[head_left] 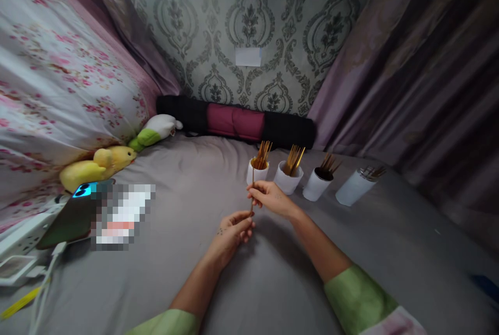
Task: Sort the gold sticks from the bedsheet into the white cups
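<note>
Between my two hands a thin brown stick (252, 201) stands nearly upright above the grey sheet. My right hand (268, 196) pinches it around the middle, while the fingers of my left hand (236, 228) close on its lower end. Just beyond my right hand is a white cup (255, 175) with a yellow inside, holding several thin brown sticks (262, 156). To its right, a second white cup (287, 182) holds several sticks, one of them shiny yellow. A third white cup (315, 187) with a dark inside and a tilted white container (353, 188) also hold thin sticks.
A black and maroon roll (234, 121) lies along the wall. At left are a yellow plush toy (97, 164), a green and white plush toy (158, 130), a phone (70, 215), a white power strip (29, 231) with cables, and a pixelated item (125, 215). Curtains hang on both sides.
</note>
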The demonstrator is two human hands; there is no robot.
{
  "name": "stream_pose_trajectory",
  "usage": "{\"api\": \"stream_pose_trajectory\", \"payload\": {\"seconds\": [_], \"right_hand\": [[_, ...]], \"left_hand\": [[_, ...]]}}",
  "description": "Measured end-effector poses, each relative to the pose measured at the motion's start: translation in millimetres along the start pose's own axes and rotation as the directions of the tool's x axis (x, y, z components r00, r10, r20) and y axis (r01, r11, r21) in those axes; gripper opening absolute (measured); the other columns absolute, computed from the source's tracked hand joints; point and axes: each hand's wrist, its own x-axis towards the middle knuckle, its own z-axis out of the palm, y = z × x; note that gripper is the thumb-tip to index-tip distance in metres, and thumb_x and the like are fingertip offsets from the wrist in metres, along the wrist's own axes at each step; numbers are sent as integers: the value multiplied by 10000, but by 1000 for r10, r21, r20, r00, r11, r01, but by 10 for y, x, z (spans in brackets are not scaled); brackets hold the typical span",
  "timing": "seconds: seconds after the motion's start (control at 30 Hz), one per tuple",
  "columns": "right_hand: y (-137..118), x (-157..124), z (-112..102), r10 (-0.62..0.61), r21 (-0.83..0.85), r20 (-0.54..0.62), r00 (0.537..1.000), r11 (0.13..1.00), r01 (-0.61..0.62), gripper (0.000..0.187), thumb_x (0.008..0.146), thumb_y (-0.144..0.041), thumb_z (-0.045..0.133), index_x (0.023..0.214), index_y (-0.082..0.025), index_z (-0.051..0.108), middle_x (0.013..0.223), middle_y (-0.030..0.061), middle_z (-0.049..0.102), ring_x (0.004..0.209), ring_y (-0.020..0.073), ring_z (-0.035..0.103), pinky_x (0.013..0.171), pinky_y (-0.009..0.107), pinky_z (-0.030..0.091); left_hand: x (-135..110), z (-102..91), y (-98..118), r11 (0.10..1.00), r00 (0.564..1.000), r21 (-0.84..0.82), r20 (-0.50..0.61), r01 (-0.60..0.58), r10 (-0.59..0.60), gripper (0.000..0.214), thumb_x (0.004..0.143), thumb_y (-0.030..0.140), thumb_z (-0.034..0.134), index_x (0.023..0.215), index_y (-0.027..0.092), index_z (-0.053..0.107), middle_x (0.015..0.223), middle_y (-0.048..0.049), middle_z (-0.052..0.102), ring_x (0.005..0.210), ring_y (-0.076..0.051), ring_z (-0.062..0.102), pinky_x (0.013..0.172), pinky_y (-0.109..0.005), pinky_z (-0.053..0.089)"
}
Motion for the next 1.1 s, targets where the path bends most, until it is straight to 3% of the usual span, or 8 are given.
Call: {"api": "stream_pose_trajectory", "payload": {"seconds": [0.3, 0.8, 1.1], "right_hand": [[22, -5, -11, -11, -2, 0, 1000, 1000, 11, 197, 786, -277, 494, 892, -128, 567, 776, 35, 616, 536, 63, 523, 450, 174, 400], [51, -16, -22, -35, -1, -28, 999, 999, 35, 235, 778, -312, 502, 905, -131, 582, 786, 39, 618, 579, 78, 527, 467, 182, 395], [36, -30, -20, -16, 1, -143, 990, 1000, 16, 239, 760, -319, 511, 873, -132, 609, 745, 20, 597, 551, 74, 505, 459, 185, 398]], "left_hand": [[-19, -53, 1, 974, 998, -217, 15, 66, -64, 285, 663, 145, 671, 934, 93, 603, 689, -36, 607, 518, -47, 502, 460, -157, 366], [-37, -64, 30, 956, 996, -282, 60, 86, -72, 317, 680, 101, 642, 991, 87, 582, 761, -53, 615, 581, -55, 527, 563, -176, 427], [-14, -78, 10, 956, 996, -281, 61, 83, -69, 285, 687, 87, 635, 969, 84, 594, 779, -65, 626, 592, -59, 540, 574, -173, 436]]}}
